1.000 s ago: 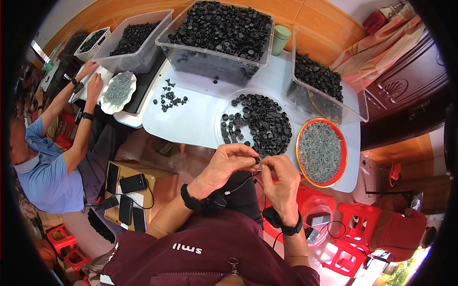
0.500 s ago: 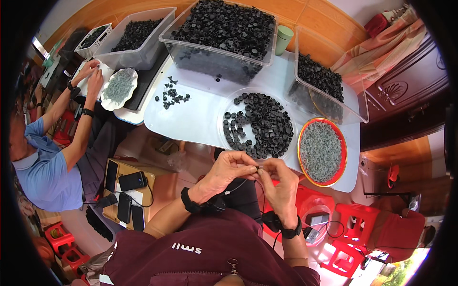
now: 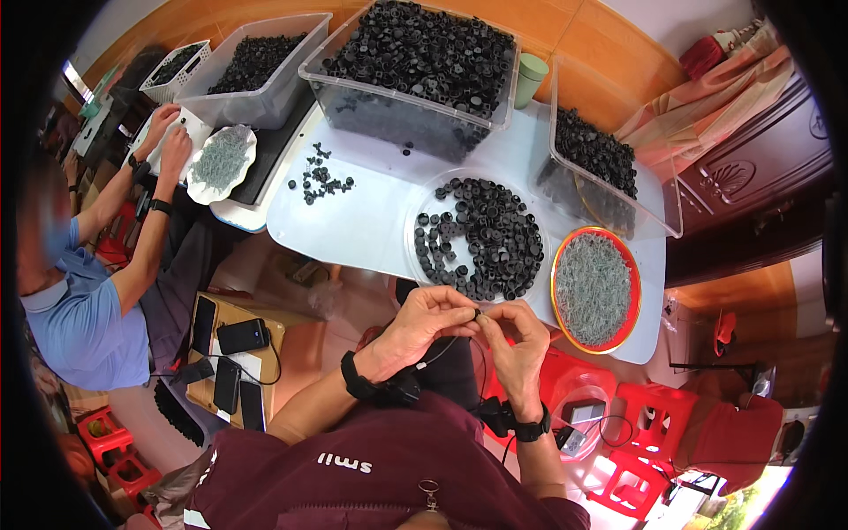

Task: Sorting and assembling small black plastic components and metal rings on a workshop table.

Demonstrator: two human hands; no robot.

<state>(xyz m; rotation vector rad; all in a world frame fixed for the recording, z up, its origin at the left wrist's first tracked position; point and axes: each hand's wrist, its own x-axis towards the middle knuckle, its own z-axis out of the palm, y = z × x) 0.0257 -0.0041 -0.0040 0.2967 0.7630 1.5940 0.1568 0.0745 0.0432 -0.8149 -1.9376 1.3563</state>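
Observation:
My left hand (image 3: 427, 323) and my right hand (image 3: 516, 339) meet just off the table's near edge, fingertips pinched together. Between them is a small black plastic cap (image 3: 478, 314), mostly covered by the fingers, so whether a second part is in the pinch cannot be seen. Just beyond my hands lies a clear round tray (image 3: 415, 190) of loose black caps (image 3: 503, 225). Right of it stands a red bowl (image 3: 638, 296) with a yellow rim, full of thin grey metal pins or screws (image 3: 594, 287).
Clear bins (image 3: 397, 119) of black parts line the table's back. Small black pieces (image 3: 320, 177) lie on the table (image 3: 353, 234). At left a co-worker (image 3: 97, 291) handles parts beside a white dish (image 3: 212, 196). A box with phones (image 3: 228, 389) and red stools (image 3: 649, 415) stand nearby.
My hands stay pinched around the small black cap, almost in place. The view has shifted slightly. The co-worker's hands have moved a little apart.

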